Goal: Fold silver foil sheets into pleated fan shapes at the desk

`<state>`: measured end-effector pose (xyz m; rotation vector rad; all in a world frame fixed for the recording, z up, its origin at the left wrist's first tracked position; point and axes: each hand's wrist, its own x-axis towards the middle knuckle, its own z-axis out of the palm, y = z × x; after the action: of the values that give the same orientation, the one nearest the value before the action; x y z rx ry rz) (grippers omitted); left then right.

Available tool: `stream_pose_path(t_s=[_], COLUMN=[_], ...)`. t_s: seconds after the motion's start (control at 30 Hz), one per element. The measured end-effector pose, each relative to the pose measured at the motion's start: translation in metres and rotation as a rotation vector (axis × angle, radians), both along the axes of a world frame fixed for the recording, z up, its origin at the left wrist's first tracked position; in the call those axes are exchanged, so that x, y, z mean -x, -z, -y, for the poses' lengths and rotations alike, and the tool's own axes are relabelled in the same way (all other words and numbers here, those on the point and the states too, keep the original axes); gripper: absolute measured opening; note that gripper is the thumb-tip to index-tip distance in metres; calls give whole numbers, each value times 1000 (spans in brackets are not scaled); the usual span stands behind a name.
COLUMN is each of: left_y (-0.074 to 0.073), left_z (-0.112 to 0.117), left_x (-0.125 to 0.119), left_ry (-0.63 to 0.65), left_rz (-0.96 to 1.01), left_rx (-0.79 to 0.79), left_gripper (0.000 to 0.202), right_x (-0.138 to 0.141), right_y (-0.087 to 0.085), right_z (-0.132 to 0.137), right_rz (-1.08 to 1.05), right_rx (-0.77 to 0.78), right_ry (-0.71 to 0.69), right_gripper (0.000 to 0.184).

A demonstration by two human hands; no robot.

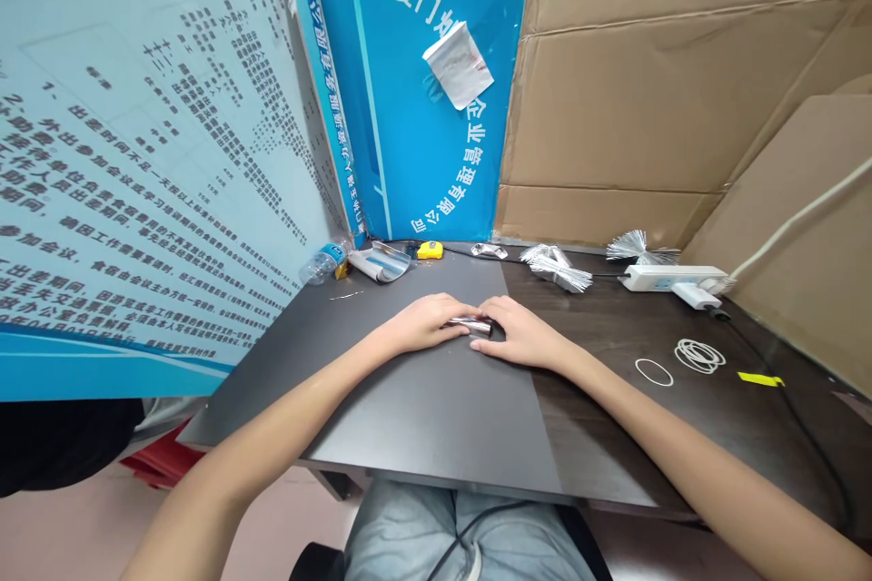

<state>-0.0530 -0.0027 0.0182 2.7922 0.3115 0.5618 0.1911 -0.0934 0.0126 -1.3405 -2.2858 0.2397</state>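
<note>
Over the grey part of the desk, my left hand and my right hand meet on a small shiny silver roll. It lies sideways, low at the desk surface. Its left part is covered by the fingers of my left hand, which are closed over it. My right hand curves around the right end, with the thumb in front and the fingers behind. Whether the roll is a tube or a wound sheet I cannot make out.
Along the back lie a plastic bottle, a curled silver sheet, a yellow tape measure, silver strip bundles and a white power strip. White rubber bands and a yellow tag lie right. Panels enclose the desk.
</note>
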Motion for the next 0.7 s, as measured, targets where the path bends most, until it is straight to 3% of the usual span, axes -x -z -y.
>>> stream_pose_path(t_s=[0.1, 0.23, 0.33, 0.5, 0.7], left_y=[-1, 1, 7, 16, 11], left_z=[3, 16, 30, 49, 58], left_x=[1, -9, -23, -35, -35], left_ry=[-73, -201, -258, -198, -170], left_rz=[103, 399, 614, 691, 690], left_rx=[96, 432, 655, 802, 861], left_gripper=[47, 54, 54, 44, 41], right_x=[6, 19, 33, 50, 50], right_y=[4, 1, -7, -13, -14], right_z=[-3, -1, 7, 18, 24], right_rz=[-222, -924, -1230, -1263, -1130], right_rx=[71, 251, 316, 215, 97], right_ry=[24, 103, 158, 189, 214], right_gripper=[36, 55, 60, 48, 42])
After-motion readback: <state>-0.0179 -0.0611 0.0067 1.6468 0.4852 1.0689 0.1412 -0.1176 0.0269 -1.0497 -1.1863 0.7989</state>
